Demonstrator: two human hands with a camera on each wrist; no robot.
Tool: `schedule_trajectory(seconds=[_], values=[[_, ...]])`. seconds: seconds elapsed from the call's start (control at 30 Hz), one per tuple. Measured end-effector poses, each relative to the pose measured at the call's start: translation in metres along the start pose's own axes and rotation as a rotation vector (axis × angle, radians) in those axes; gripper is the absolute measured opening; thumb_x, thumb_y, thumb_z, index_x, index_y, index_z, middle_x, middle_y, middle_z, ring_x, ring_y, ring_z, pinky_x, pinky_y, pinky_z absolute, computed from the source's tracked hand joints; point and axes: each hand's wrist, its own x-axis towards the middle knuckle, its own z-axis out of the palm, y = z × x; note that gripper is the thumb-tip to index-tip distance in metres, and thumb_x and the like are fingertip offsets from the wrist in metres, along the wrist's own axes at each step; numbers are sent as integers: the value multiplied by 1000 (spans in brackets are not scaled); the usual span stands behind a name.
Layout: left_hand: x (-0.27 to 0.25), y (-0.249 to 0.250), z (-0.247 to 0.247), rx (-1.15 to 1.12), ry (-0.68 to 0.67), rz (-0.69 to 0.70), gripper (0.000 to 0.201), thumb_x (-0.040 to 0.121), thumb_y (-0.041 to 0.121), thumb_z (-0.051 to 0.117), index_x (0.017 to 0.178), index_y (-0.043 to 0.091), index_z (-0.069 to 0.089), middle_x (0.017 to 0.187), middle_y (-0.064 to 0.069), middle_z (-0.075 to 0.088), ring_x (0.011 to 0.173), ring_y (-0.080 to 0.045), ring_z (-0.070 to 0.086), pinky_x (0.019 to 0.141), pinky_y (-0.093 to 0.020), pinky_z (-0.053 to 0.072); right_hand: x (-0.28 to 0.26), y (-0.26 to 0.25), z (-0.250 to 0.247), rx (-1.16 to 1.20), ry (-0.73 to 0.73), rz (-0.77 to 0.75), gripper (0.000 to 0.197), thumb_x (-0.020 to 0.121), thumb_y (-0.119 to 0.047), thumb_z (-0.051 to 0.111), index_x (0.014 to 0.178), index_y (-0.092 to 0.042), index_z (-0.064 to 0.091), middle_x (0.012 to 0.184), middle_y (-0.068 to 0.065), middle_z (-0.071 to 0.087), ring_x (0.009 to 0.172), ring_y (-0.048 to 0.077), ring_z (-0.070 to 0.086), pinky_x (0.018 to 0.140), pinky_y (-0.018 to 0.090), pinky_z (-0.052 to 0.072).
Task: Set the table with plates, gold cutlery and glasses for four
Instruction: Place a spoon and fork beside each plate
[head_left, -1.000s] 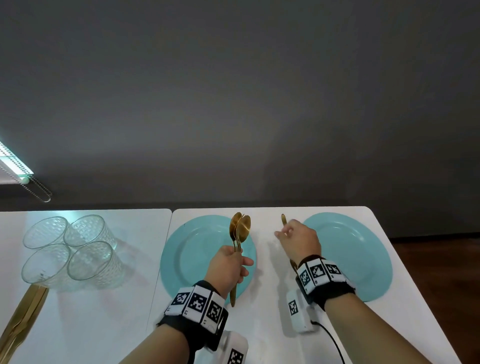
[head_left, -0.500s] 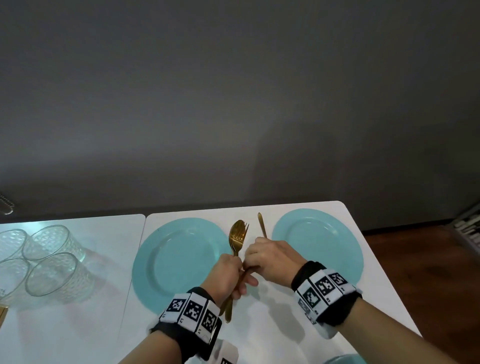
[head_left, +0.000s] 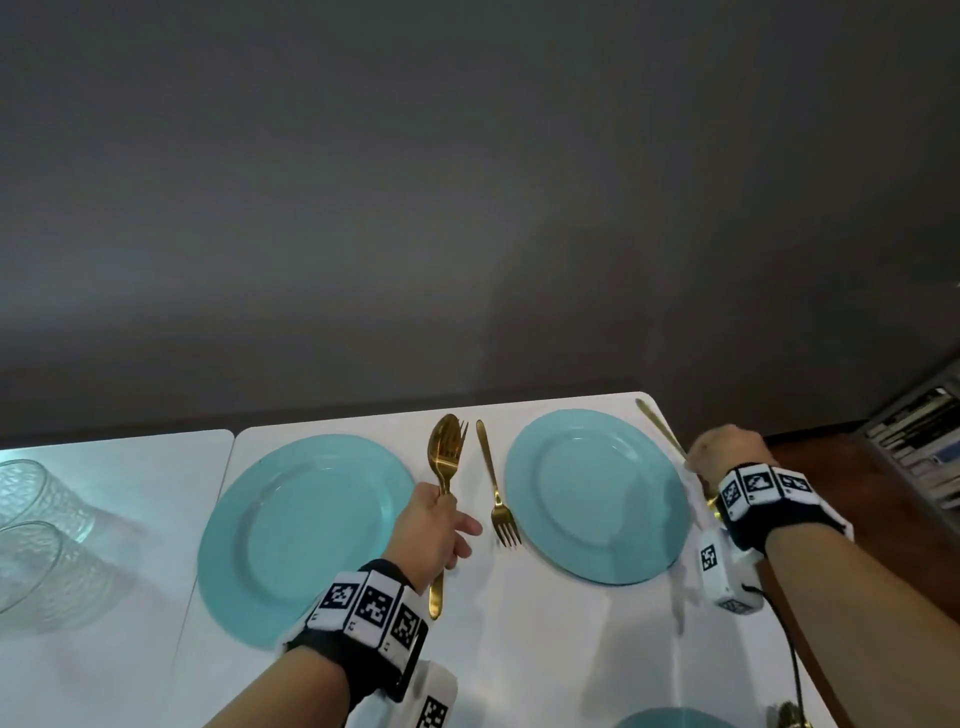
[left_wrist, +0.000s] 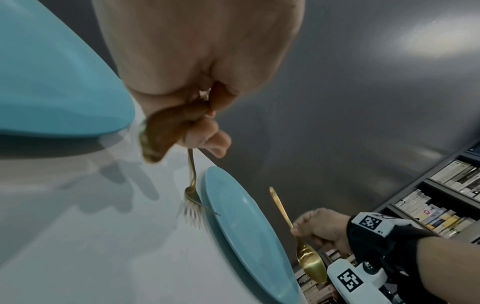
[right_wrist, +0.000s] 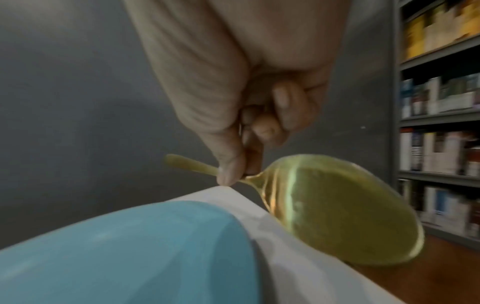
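Observation:
Two teal plates lie side by side on the white table: the left plate (head_left: 306, 535) and the right plate (head_left: 597, 493). Between them lies a gold fork (head_left: 497, 483), tines toward me, also seen in the left wrist view as the fork (left_wrist: 192, 189). My left hand (head_left: 441, 525) grips a bundle of gold cutlery (head_left: 447, 452), a spoon and a fork held upright between the plates. My right hand (head_left: 727, 454), just right of the right plate, pinches a gold spoon (right_wrist: 337, 205) by its neck. Its handle (head_left: 657, 426) points away over the table's right edge.
Clear glasses (head_left: 36, 525) stand grouped at the far left. A third teal plate (head_left: 670, 719) peeks in at the bottom edge, with something gold (head_left: 789, 717) beside it. The table's right edge (right_wrist: 285, 236) drops to a wooden floor, with a bookshelf (head_left: 919, 441) beyond.
My right hand took a spoon from the bundle in my left hand and carried it right, past the right plate. The fork stays between the plates. My view has turned rightward.

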Motion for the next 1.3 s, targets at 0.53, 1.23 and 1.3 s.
schedule_trajectory(seconds=[0.53, 1.23, 1.3], values=[[12, -7, 4, 23, 1, 6, 16, 102, 20, 27, 92, 18, 40, 82, -7, 67, 54, -14, 49, 50, -22, 41, 33, -15, 26, -10, -119, 182, 23, 89, -32, 55, 97, -15, 69, 90, 5, 59, 95, 23, 64, 65, 24, 41], [-30, -4, -7, -29, 14, 10, 16, 98, 10, 33, 108, 10, 46, 83, -7, 63, 58, -17, 53, 50, -24, 41, -36, 9, 2, 302, 139, 23, 24, 91, -16, 55, 109, -22, 69, 123, 6, 62, 116, 27, 55, 97, 37, 49], [-42, 1, -13, -34, 2, 22, 17, 97, 9, 35, 110, 10, 45, 85, -8, 64, 59, -17, 53, 50, -24, 42, -65, 13, -2, 369, 171, -6, 24, 88, -13, 56, 104, -21, 71, 119, 6, 65, 113, 27, 57, 98, 34, 48]])
